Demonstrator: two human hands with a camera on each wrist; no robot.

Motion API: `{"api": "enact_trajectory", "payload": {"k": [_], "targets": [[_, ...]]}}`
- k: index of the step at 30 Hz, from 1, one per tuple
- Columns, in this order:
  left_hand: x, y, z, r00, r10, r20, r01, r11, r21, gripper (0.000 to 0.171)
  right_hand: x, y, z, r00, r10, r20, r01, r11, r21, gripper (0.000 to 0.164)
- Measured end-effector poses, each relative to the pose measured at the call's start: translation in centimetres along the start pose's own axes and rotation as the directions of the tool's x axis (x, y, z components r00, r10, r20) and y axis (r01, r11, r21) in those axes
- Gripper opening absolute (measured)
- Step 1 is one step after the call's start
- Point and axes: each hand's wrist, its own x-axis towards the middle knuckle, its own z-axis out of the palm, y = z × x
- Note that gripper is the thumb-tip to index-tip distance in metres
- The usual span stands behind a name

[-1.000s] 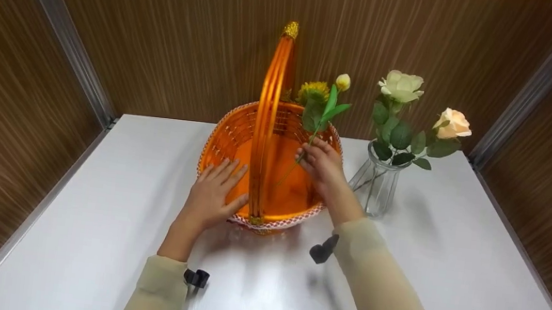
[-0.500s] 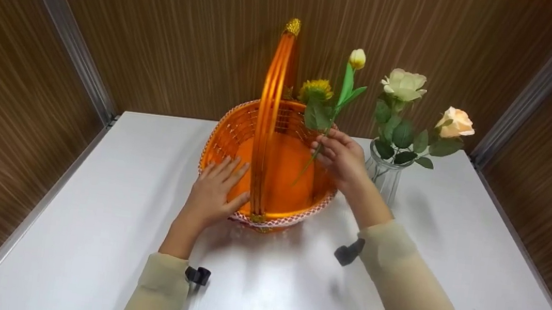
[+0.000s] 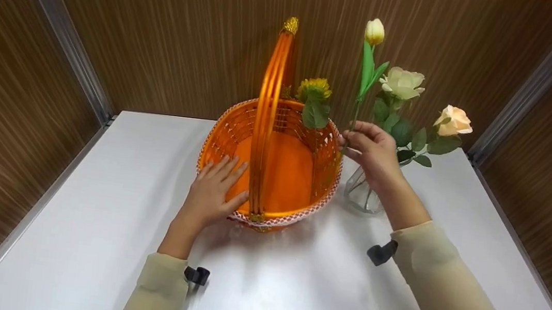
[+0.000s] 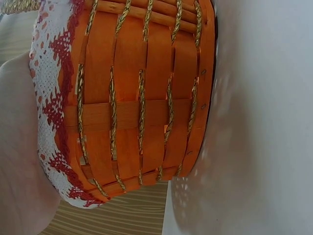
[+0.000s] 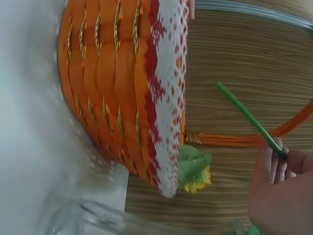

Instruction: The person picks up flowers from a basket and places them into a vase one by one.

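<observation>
My right hand (image 3: 373,148) pinches the green stem of a white-yellow tulip (image 3: 374,32), which stands upright over the right rim of an orange woven basket (image 3: 289,177). In the right wrist view the bare lower end of the stem (image 5: 244,113) juts out beyond the fingers, level with space above the lace-trimmed rim. My left hand (image 3: 206,196) rests on the basket's front-left rim, fingers straight and spread over the inside. A yellow flower (image 3: 315,89) with a green leaf stands in the basket at its back right.
Right of the basket stands a glass vase (image 3: 362,196), partly hidden by my right hand. It holds a cream rose (image 3: 402,83) and a peach rose (image 3: 454,122). The basket's tall handle (image 3: 266,123) arches over its middle. Wood-grain panels (image 3: 191,36) enclose the white table (image 3: 150,161).
My right hand has drawn the tulip up and to the right, from inside the basket to above its right rim near the vase. My left hand has stayed in place.
</observation>
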Motion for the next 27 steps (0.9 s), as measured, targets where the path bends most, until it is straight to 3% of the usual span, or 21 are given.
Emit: {"api": "enact_trajectory", "payload": {"k": [7, 11, 13, 17, 20, 24, 27], "targets": [[0.0, 0.0, 0.0, 1.0, 0.003, 0.006, -0.003, 1.0, 0.009, 0.067, 0.1, -1.7, -1.7, 1.0, 0.0, 0.007, 0.001, 0.979, -0.204, 0.017], [0.0, 0.1, -0.1, 1.0, 0.003, 0.008, -0.003, 1.0, 0.006, 0.067, 0.1, -3.1, -2.4, 1.0, 0.006, 0.018, 0.001, 0.931, -0.365, 0.014], [0.0, 0.1, -0.1, 1.0, 0.002, 0.009, -0.002, 1.0, 0.005, 0.067, 0.2, -3.8, -2.6, 0.999, -0.021, 0.025, 0.03, 0.875, -0.484, 0.013], [0.0, 0.1, -0.2, 1.0, -0.003, 0.014, 0.003, 1.0, 0.006, 0.067, 0.4, -5.0, -3.1, 0.992, -0.115, 0.061, 0.124, 0.692, -0.711, 0.014], [0.0, 0.1, -0.2, 1.0, -0.001, 0.011, 0.001, 1.0, 0.007, 0.067, 0.4, -5.5, -3.3, 0.983, -0.159, 0.093, 0.169, 0.579, -0.798, 0.015], [0.0, 0.1, -0.3, 1.0, 0.004, 0.01, -0.004, 1.0, 0.015, 0.066, 0.4, -5.7, -3.4, 0.974, -0.192, 0.117, 0.199, 0.493, -0.847, 0.015], [0.0, 0.1, -0.2, 1.0, -0.005, 0.017, 0.005, 1.0, 0.019, 0.067, 0.4, -5.8, -3.3, 0.966, -0.223, 0.13, 0.222, 0.456, -0.862, 0.015]]}}
